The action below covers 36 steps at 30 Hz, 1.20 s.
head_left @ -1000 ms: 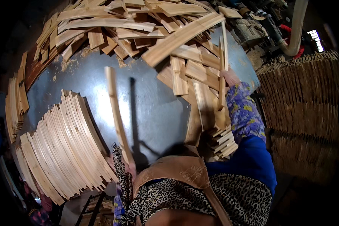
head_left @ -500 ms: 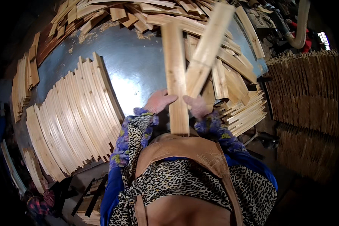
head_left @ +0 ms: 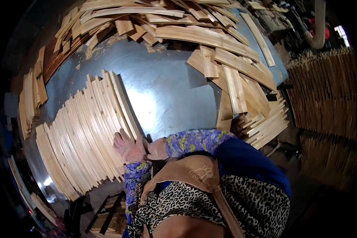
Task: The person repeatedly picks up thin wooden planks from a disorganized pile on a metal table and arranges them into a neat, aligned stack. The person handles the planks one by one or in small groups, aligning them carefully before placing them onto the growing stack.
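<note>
On the metal table (head_left: 170,95), a long row of light wooden boards (head_left: 83,135) stands packed on edge at the left. My left hand (head_left: 129,150), in a pale pink glove, rests on top of the row near its right end with the fingers spread. Right beside it is my right hand (head_left: 158,149), gloved alike, reaching across my body to the outer face of the end board (head_left: 127,107). The fingers of my right hand are mostly hidden by the left hand and the board.
A loose heap of boards (head_left: 206,37) curves along the far edge. More boards (head_left: 236,89) lie crosswise at the right, over a stack (head_left: 267,123). Beyond stands a tall dark stack of wood (head_left: 325,95). A ribbed hose (head_left: 319,25) hangs at far right.
Both hands have swung left from in front of me to the row's right end. The two boards they held upright apart are out of them, and boards now stand added at that end.
</note>
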Available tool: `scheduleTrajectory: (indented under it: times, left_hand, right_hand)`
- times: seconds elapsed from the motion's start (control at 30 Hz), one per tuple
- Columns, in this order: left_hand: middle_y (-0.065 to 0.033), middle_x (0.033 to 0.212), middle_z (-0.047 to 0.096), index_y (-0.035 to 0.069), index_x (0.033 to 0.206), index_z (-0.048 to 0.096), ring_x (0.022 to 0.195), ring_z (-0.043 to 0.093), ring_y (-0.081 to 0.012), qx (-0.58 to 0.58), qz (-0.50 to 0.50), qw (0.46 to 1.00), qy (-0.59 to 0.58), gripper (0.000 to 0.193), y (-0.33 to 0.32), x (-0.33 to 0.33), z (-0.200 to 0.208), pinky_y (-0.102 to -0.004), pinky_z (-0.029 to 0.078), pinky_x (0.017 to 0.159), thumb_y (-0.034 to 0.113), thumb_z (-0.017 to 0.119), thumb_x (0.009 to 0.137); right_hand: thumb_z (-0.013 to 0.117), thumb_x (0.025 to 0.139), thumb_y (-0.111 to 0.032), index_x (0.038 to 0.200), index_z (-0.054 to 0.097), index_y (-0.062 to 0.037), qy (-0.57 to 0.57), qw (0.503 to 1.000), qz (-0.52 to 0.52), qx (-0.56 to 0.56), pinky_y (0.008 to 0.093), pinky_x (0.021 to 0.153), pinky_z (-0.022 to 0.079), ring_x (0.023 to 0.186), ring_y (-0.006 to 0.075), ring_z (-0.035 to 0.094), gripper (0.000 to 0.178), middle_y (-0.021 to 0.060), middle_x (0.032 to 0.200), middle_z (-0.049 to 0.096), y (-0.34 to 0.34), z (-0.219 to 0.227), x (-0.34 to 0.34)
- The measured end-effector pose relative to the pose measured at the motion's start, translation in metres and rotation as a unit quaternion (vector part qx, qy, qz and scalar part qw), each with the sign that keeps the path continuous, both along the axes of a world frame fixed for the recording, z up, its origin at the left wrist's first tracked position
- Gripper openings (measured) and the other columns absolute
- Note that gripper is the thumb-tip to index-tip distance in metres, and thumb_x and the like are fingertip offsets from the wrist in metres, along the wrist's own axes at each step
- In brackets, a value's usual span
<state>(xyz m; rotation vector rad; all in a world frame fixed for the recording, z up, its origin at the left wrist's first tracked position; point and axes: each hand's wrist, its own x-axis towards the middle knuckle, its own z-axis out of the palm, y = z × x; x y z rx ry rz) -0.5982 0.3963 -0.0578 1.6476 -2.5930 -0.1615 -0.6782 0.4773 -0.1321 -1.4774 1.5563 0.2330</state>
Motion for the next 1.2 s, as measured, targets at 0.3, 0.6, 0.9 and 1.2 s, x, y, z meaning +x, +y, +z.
scheduleTrajectory:
  times: [0.3,0.6,0.9,1.2]
  left_hand:
    - [-0.0332,0.173,0.029,0.0,0.171,0.027,0.161,0.026,-0.0498,0.118,0.001,0.982,-0.149,0.1,-0.008,-0.014,-0.001,-0.0562,0.016,0.135,0.045,0.073,0.094]
    - [-0.0241,0.16,0.051,0.01,0.154,0.056,0.147,0.048,-0.044,-0.091,-0.443,0.878,0.154,0.077,-0.081,-0.398,0.038,-0.0574,0.032,0.129,0.023,0.084,0.083]
    - [-0.0136,0.122,0.076,0.014,0.131,0.07,0.115,0.072,-0.0358,-0.015,-0.473,0.871,0.131,0.041,-0.126,-0.438,0.064,-0.0491,0.056,0.097,0.016,0.072,0.09]
    - [-0.0173,0.14,0.069,-0.004,0.16,0.044,0.127,0.068,-0.0291,0.477,0.093,0.726,0.486,0.085,-0.019,-0.167,0.076,-0.0411,0.058,0.107,0.023,0.085,0.09]
  right_hand:
    - [0.08,0.094,-0.033,0.147,0.066,-0.0055,0.165,0.88,-0.385,-0.224,0.0514,0.113,0.051,0.132,0.0411,0.064,0.062,0.0227,0.136,0.071,0.112,0.126,-0.34]
    - [0.078,0.082,-0.02,0.165,0.04,-0.01,0.36,0.854,-0.374,-0.037,0.0518,0.116,0.045,0.143,0.0447,0.056,0.092,0.0256,0.151,0.061,0.292,0.116,-0.559]
    - [0.077,0.084,-0.021,0.151,0.053,-0.0074,0.322,0.867,-0.272,-0.265,0.056,0.107,0.049,0.121,0.0468,0.062,0.072,0.0242,0.133,0.066,0.274,0.14,-0.584]
    - [0.08,0.078,-0.012,0.168,0.037,-0.013,0.304,0.917,-0.189,-0.177,0.0486,0.119,0.048,0.141,0.043,0.057,0.1,0.0202,0.153,0.059,0.1,0.131,-0.633]
